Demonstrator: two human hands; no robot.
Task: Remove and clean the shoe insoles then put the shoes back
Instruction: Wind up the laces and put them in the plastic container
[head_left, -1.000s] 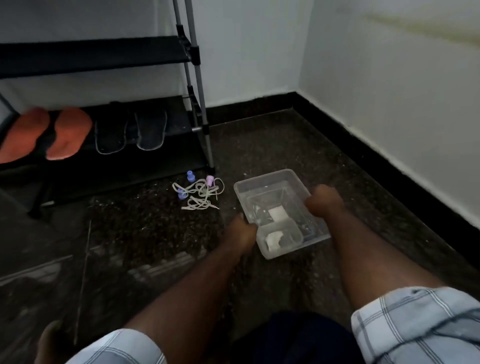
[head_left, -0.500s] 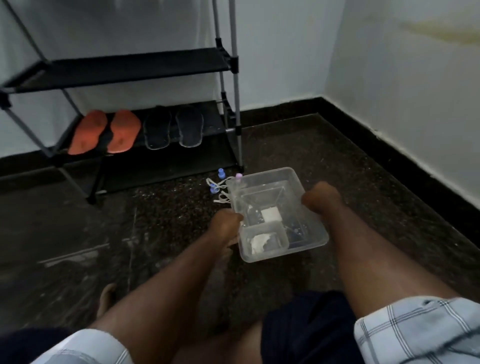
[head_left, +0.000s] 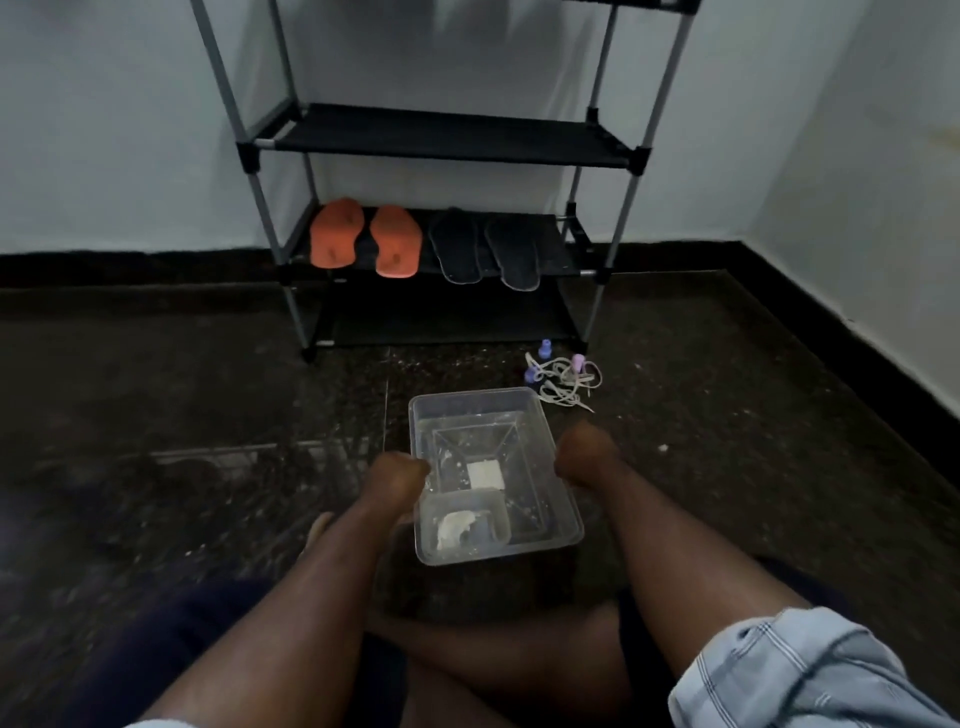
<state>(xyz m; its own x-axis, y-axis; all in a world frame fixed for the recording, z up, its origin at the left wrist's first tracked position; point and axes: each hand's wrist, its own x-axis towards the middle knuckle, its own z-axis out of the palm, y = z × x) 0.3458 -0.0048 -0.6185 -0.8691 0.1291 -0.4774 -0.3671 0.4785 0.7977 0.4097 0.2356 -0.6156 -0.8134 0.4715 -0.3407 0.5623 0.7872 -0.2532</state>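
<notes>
A clear plastic tub (head_left: 480, 402) is held over the dark floor in front of me. My left hand (head_left: 396, 475) grips its left rim and my right hand (head_left: 584, 456) grips its right rim. Inside lie a white square piece (head_left: 485, 475) and a smaller clear container with a white cloth (head_left: 457, 526). Two orange insoles (head_left: 364, 240) and two dark insoles (head_left: 484, 252) lie on the lower shelf of the black shoe rack (head_left: 441, 136).
Pale shoelaces (head_left: 566, 379) and small purple and blue bottles (head_left: 544, 349) lie on the floor by the rack's right foot. White walls with a black skirting close the back and right. My bare legs are below the tub.
The view has swung left and up, bringing the whole rack to the centre. Both hands keep their grip on the tub, which now sits further from the laces.
</notes>
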